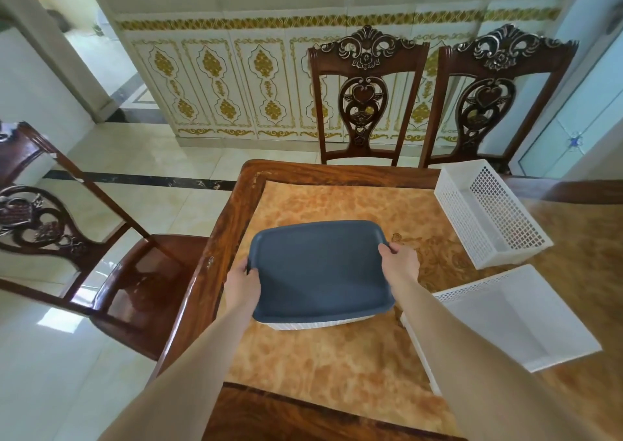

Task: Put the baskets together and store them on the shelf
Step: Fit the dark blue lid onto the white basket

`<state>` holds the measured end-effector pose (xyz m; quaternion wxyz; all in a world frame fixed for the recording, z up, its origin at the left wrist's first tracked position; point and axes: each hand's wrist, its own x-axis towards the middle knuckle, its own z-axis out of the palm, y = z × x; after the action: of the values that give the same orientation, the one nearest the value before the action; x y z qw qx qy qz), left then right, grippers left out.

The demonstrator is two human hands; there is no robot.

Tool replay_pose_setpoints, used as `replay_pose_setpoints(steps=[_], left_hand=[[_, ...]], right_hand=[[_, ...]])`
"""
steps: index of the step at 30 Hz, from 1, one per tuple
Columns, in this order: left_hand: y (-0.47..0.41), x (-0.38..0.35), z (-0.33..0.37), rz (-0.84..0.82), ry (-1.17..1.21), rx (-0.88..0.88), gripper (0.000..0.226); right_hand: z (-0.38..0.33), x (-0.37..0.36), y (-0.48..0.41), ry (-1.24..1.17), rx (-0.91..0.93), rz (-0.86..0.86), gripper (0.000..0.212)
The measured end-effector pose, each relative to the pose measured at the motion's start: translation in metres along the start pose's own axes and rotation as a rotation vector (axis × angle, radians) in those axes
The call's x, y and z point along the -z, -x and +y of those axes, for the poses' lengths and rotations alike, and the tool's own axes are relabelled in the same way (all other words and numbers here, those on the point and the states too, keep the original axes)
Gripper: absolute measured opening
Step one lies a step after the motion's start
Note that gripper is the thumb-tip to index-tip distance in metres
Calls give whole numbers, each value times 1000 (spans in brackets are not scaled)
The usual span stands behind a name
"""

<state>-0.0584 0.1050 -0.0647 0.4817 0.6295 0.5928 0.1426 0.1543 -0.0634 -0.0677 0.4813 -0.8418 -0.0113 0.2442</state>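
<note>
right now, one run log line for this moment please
left hand grip: blue basket left rim | right hand grip: right rim | white baskets: apart, on table | stacking: not done

free: table (320,366) near side | blocked right: two white baskets (488,215) (519,319)

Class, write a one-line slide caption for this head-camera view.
Both hands, left and right, grip a blue-grey basket over the table; two white baskets wait alongside.
</note>
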Motion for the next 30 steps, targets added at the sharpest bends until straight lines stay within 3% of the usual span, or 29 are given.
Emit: replay_pose_setpoints(steps=[6,10,14,16,21,30], left_hand=[[-8,-2,2,10,17,37,47],[-8,-7,4,46,51,39,44],[-12,-10,6,51,60,25,37],[-19,-10,7,25,68,48,35],[-27,-13,16,84,213,162,13],[-41,-11,23,114,182,175,18]], right_hand=[[-2,-5,-8,10,-32,13,26],[-4,-9,-14,27,-39,17,39],[-7,-12,-13,-15,-27,17,21],[-7,-14,-15,-29,-27,31,25],[-10,-18,-20,-53,-7,77,31],[-18,-14,-34,178,20,37,34]])
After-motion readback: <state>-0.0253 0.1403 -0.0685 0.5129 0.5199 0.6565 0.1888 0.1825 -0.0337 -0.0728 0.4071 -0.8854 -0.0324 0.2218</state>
